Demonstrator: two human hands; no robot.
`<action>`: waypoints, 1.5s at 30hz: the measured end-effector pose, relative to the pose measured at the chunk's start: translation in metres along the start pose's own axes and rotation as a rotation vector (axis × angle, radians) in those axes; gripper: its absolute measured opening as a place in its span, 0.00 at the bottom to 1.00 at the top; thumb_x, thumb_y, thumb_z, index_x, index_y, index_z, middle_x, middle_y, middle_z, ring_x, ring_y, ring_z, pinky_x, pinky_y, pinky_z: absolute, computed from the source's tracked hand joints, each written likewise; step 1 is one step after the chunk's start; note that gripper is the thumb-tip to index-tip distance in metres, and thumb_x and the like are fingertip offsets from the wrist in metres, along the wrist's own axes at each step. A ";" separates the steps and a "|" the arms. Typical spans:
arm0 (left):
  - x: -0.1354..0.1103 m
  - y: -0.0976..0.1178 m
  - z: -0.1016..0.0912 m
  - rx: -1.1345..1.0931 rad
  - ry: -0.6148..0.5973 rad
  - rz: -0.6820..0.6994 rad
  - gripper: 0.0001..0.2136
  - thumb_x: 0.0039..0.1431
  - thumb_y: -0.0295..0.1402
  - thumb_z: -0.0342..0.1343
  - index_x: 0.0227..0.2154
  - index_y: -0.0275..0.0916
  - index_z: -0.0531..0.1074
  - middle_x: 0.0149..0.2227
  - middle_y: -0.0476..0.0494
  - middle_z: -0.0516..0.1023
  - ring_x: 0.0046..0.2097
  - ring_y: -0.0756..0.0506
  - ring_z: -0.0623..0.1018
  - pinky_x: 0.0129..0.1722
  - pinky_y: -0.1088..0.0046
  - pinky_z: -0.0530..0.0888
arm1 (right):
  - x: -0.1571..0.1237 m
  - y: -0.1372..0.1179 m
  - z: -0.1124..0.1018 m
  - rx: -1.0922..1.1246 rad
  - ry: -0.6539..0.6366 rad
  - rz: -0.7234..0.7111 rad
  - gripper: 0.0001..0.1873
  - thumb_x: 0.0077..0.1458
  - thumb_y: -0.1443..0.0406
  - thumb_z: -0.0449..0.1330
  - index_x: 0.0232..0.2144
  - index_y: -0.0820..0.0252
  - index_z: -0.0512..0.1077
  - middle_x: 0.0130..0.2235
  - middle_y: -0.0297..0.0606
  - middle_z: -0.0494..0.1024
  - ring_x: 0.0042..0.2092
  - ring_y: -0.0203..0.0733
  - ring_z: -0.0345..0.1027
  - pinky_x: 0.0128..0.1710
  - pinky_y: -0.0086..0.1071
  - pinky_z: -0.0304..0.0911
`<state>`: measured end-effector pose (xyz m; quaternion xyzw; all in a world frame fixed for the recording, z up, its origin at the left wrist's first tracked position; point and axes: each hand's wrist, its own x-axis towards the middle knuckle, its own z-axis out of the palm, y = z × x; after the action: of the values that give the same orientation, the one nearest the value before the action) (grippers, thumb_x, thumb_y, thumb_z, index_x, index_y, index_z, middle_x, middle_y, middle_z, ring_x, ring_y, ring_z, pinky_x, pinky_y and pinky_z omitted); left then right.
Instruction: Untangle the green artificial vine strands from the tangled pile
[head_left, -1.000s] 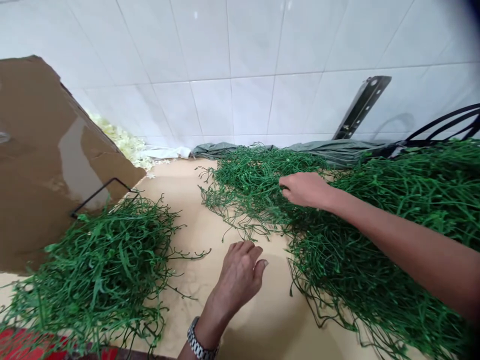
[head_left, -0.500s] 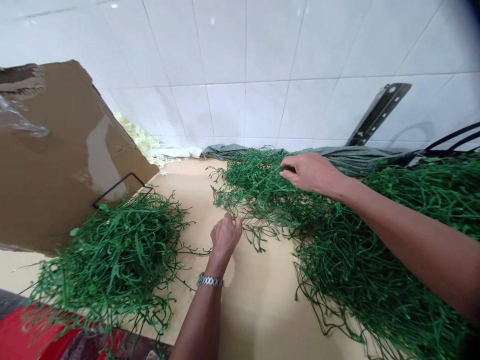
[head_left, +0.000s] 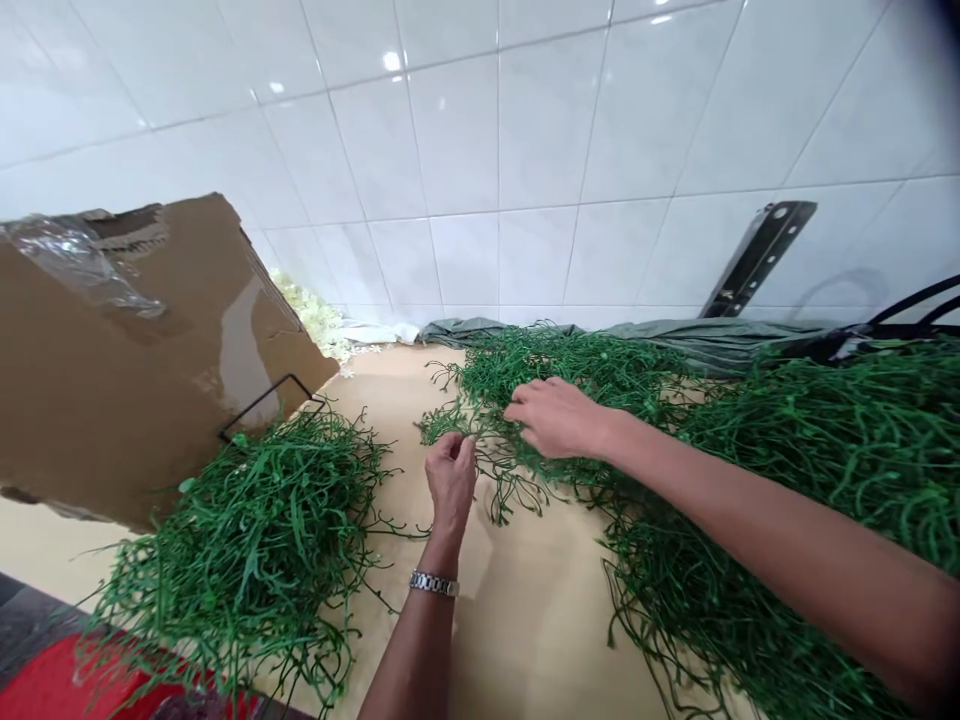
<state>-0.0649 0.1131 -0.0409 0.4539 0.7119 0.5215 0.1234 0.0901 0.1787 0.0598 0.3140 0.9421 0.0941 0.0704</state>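
My left hand, with a metal watch on its wrist, has thumb and finger pinched at the edge of the middle pile of thin green sprigs. A small green sprig lies right at these fingertips and seems held by its stem. Over the same pile hovers my right hand, thumb and fingers apart and bent downward, with nothing visible in it. To its right the sprigs run into a larger tangled heap. Another heap of green sprigs lies left of my left hand.
A large brown cardboard piece leans at the left, with a bent black wire before it. Pale yellow bits lie behind. Green cloth runs along the tiled wall, near a metal bracket. Something red is below the table edge.
My right hand has moved left and down, and its pinched fingers have parted. My left hand has closed into a pinch, with a small sprig now at its fingertips. The view has tilted up slightly.
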 end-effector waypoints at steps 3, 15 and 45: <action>-0.004 0.008 -0.007 -0.092 0.061 0.085 0.09 0.50 0.33 0.50 0.18 0.36 0.65 0.25 0.50 0.65 0.31 0.51 0.67 0.33 0.78 0.65 | 0.016 -0.006 0.025 -0.045 -0.056 0.033 0.19 0.49 0.66 0.56 0.46 0.57 0.70 0.51 0.47 0.66 0.50 0.52 0.60 0.47 0.44 0.54; -0.029 0.023 -0.066 -0.664 -0.079 0.177 0.03 0.48 0.29 0.58 0.22 0.36 0.72 0.23 0.48 0.70 0.28 0.50 0.69 0.30 0.75 0.67 | 0.039 0.012 0.053 -0.021 -0.018 0.204 0.16 0.52 0.70 0.51 0.42 0.62 0.72 0.47 0.51 0.69 0.50 0.53 0.59 0.47 0.47 0.52; -0.145 -0.012 -0.094 0.485 -0.321 0.865 0.08 0.51 0.19 0.50 0.33 0.34 0.68 0.26 0.45 0.71 0.27 0.49 0.70 0.28 0.74 0.67 | -0.073 -0.084 0.075 0.258 0.005 0.353 0.13 0.51 0.72 0.51 0.38 0.63 0.72 0.41 0.47 0.73 0.45 0.48 0.64 0.41 0.36 0.57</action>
<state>-0.0513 -0.0592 -0.0537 0.7963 0.5319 0.2687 -0.1042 0.1136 0.0783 -0.0263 0.4804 0.8769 -0.0158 0.0098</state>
